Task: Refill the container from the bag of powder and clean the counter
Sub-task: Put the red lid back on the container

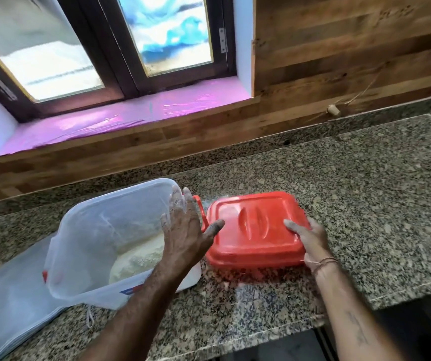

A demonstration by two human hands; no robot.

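A clear plastic container (99, 230) stands open on the granite counter (365, 191), with a heap of pale powder (136, 259) inside. Its red handle (200, 212) shows at the right side. My left hand (185, 230) is spread with straight, powder-dusted fingers over the container's right rim. The red lid (253, 230) lies to the right of the container. My right hand (310, 243) grips the lid's near right edge, fingers curled over it. An emptied translucent bag (6, 303) lies flat on the counter at the left, partly under the container.
A wood-panelled wall and a window with a pink-lined sill (105, 123) run behind the counter. The counter's front edge drops to a dark gap (404, 329) at the lower right. A small cork-like object (333, 109) sits at the back wall.
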